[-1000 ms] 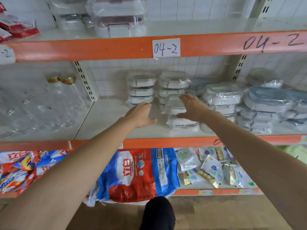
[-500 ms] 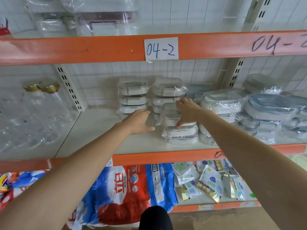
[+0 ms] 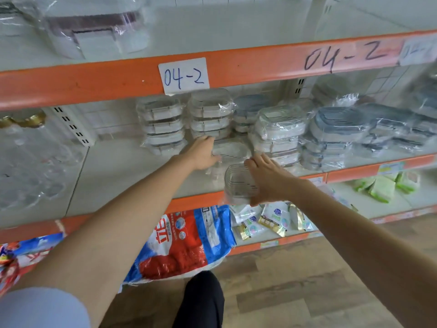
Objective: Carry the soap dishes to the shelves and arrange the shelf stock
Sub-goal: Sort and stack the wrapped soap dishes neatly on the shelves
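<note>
From the head view, the left hand [image 3: 203, 153] is resting flat, fingers straight, against a wrapped soap dish [image 3: 230, 150] on the shelf [image 3: 123, 171]. The right hand [image 3: 264, 178] is cupping another soap dish [image 3: 237, 183] at the front edge; better to be sliding it back squarely, keeping the slippery wrap from slipping off.

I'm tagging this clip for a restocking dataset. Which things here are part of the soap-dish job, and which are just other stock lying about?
Job:
left hand on a wrapped dish
right hand holding front dish at shelf edge
dish stacks behind
shelf

Just there:
detergent bag
sachets
green packs
04-2 label
</note>
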The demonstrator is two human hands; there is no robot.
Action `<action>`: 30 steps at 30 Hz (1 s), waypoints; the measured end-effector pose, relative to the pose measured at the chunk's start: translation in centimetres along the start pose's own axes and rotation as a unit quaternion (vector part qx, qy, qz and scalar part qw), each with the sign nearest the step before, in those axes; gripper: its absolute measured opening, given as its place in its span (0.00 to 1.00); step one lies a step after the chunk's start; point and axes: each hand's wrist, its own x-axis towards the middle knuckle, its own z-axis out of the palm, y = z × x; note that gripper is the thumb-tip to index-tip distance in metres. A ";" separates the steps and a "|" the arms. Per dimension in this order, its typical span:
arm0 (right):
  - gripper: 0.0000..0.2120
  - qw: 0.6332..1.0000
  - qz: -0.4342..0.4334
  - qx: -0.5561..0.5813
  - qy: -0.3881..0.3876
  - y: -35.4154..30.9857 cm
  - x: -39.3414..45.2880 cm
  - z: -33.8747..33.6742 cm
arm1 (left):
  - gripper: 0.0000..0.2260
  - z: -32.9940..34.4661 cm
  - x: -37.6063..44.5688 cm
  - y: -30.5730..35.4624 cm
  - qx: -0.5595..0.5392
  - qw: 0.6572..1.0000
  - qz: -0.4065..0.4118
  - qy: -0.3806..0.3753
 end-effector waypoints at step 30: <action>0.49 0.999 -0.021 -0.031 -0.036 -4.9 -16.7 -13.3 | 0.41 -11.4 -21.2 6.1 0.034 0.999 -0.029 0.013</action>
